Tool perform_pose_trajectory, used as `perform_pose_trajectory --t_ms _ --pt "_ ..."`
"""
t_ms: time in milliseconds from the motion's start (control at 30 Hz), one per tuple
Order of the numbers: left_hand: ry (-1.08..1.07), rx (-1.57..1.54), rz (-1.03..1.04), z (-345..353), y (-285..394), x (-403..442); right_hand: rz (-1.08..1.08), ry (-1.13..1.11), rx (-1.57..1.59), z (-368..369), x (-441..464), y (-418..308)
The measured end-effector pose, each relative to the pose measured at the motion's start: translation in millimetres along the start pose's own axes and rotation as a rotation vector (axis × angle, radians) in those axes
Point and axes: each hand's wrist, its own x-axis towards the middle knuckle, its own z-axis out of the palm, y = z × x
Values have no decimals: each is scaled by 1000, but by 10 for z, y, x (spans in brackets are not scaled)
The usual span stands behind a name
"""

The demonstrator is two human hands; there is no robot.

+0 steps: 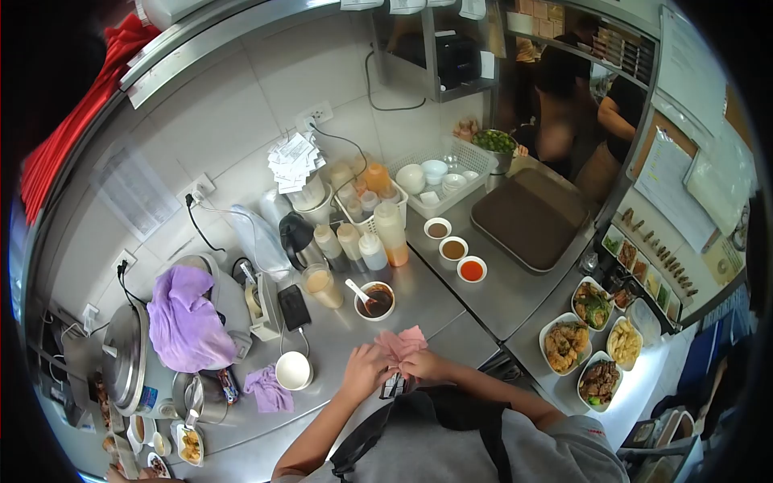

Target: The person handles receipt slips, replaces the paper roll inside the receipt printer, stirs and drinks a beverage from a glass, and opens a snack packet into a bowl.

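A pink cloth (405,341) is bunched between my two hands at the front edge of the steel counter. My left hand (367,371) has its fingers closed on the cloth's left side. My right hand (426,365) grips its lower right part, with the fingertips partly hidden. Just beyond the cloth stands a white bowl of dark sauce (380,308) with a white spoon (359,293) leaning in it. To the left of my left hand is an empty white cup (294,370), beside a crumpled purple cloth (270,389).
Squeeze bottles (374,250), a beige drink (322,285) and a black phone (293,306) stand beyond. Three sauce bowls (453,249) sit near a brown tray (527,217). Plated dishes (565,344) are at right, a rice cooker (129,362) at left. People stand behind the hatch.
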Motion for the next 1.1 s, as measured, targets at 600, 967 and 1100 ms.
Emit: perform_pose_trajectory --t_ms 600,967,1100 --pt "-108 -172 -129 195 -6 58 -159 322 -325 -105 -36 -281" --pt "-177 -602 -171 816 -434 -144 -38 417 357 143 360 390" --pt "-33 -835 -315 697 -210 51 -257 516 -81 22 263 435"
